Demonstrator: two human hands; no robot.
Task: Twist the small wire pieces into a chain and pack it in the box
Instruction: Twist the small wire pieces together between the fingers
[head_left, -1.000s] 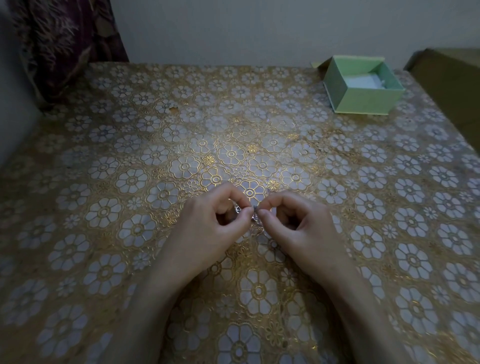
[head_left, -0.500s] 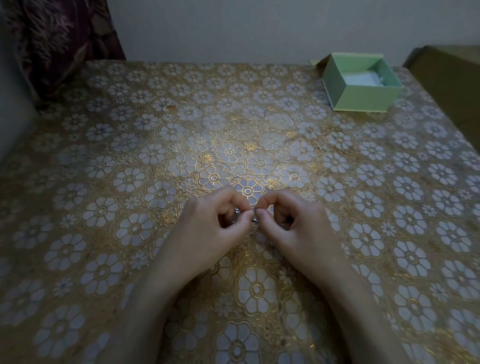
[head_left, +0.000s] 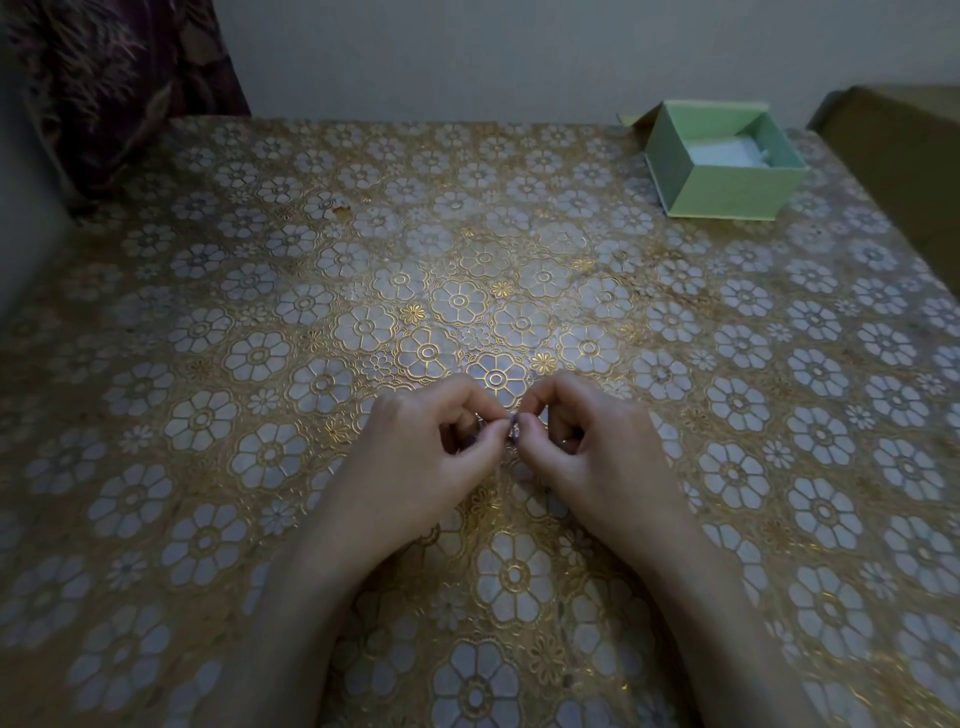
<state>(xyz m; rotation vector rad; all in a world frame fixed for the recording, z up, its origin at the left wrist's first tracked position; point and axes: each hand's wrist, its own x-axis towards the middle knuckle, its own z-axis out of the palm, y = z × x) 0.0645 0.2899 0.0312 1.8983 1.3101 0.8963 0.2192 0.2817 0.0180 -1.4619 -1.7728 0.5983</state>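
Across the last second, both hands drift slightly upward in the frame, toward the centre of the floral tablecloth (head_left: 260, 364). The left hand (head_left: 415, 457) and the right hand (head_left: 597, 452) draw their fingertips closer together around the small wire pieces (head_left: 513, 428), so the gap between thumbs narrows and less of the metal shows than before. The green box (head_left: 727, 187) in the upper right sits a little higher in the frame, because the head camera tips down slightly.
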